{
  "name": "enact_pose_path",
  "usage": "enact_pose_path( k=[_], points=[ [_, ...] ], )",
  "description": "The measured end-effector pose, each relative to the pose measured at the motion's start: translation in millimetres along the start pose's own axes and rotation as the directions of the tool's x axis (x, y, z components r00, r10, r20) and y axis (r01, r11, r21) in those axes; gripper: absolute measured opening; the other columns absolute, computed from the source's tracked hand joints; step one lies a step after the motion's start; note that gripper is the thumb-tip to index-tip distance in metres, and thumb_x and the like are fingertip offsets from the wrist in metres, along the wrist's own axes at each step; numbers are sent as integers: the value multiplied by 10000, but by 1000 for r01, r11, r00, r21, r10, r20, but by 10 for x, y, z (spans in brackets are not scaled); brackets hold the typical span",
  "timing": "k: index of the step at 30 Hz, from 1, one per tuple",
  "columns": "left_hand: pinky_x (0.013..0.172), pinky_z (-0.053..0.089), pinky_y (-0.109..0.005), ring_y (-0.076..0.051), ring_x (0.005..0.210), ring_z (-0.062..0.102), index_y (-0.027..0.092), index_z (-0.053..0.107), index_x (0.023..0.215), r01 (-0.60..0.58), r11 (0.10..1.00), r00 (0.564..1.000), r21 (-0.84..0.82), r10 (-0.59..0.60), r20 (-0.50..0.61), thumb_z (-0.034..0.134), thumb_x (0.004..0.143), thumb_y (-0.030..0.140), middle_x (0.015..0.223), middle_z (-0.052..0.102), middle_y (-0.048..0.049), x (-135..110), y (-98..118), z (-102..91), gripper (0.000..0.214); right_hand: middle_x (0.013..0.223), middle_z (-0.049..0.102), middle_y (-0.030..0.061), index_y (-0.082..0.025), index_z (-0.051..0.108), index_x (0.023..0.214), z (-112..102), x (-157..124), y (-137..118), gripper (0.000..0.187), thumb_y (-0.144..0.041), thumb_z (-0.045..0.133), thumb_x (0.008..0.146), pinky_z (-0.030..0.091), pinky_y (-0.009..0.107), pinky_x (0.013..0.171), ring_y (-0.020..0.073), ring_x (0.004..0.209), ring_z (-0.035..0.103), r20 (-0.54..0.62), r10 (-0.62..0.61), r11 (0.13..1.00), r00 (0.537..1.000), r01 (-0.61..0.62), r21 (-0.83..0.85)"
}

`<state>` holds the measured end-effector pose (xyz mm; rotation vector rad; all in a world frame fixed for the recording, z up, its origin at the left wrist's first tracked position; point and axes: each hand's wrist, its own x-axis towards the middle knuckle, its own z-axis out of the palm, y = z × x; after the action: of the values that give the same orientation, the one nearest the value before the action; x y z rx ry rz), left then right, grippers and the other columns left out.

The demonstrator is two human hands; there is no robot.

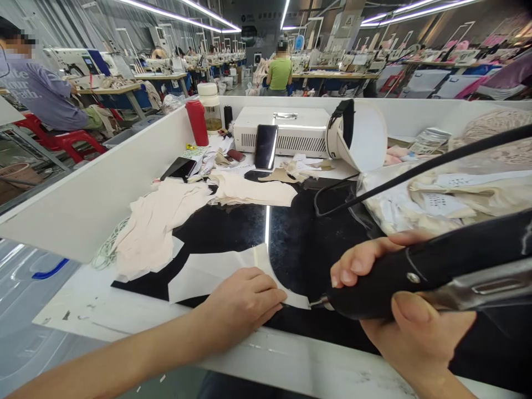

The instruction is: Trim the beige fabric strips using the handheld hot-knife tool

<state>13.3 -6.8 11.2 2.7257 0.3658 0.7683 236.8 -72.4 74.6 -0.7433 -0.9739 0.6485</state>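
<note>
My right hand (424,321) is wrapped around a thick black hand-held tool (374,282) with a metal lever along its side. The tool's thin metal tip meets the right-hand end of a pale cut fabric piece (216,271). This piece lies flat on the glossy black work surface (224,227). My left hand (249,302) rests over the fabric's lower edge, its fingers bent together and holding it down just left of the tip; the thumb is mostly hidden. Beyond it lie a loose pile of pale pink fabric pieces (153,227) and a neater stack of cut pieces (249,188).
A black cable (415,177) arches over the right side. Behind the stack are a phone (266,147), a white vented box (286,130), a red cup (197,123) and a jar (211,108). Bagged fabric (440,194) lies right. A low white wall (103,188) borders the left.
</note>
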Motion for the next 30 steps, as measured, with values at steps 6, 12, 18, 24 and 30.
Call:
enact_pose_path(
  k=[6, 12, 18, 24, 30],
  points=[
    [870, 614, -324, -191, 890, 733, 179, 757, 1037, 37, 999, 999, -6, -37, 6, 560, 1256, 198, 949, 764, -28, -21, 36, 5, 295, 805, 770, -32, -306, 791, 1189, 16, 9, -23, 475, -480, 1082, 856, 687, 306, 571, 186, 648, 703, -7, 7, 1000, 1000, -7, 1],
    [968, 659, -334, -191, 993, 768, 146, 757, 1099, -63, 994, 998, 87, 63, -3, 539, 1254, 153, 1091, 812, -80, -59, 42, -24, 268, 794, 774, -30, -299, 798, 1171, 20, 0, -49, 466, -469, 1086, 847, 679, 303, 575, 184, 641, 693, -19, 3, 1000, 1000, -3, -3],
    [1010, 669, -349, -212, 1103, 805, 130, 759, 1187, -110, 993, 994, 51, 111, -19, 517, 1251, 117, 1247, 871, -89, -46, 22, -41, 250, 779, 771, -26, -295, 807, 1150, 46, 9, -62, 457, -446, 1093, 827, 672, 315, 554, 192, 627, 691, -37, 21, 1000, 999, -21, 6],
    [1036, 669, -334, -208, 1111, 811, 132, 758, 1179, -75, 997, 997, -17, 74, -25, 551, 1235, 108, 1184, 859, -83, -50, 25, -35, 216, 757, 775, -27, -291, 820, 1119, 64, 5, -59, 446, -448, 1100, 811, 669, 322, 544, 193, 602, 688, -52, 15, 1000, 999, -13, 22],
    [1063, 679, -348, -199, 1092, 801, 128, 754, 1182, -90, 996, 996, -14, 90, -15, 563, 1251, 163, 1164, 854, -82, -59, 28, -22, 206, 746, 775, -28, -288, 837, 1112, 86, 21, -69, 440, -420, 1107, 790, 654, 324, 522, 196, 589, 686, -74, 23, 999, 997, -21, 33]
  ],
)
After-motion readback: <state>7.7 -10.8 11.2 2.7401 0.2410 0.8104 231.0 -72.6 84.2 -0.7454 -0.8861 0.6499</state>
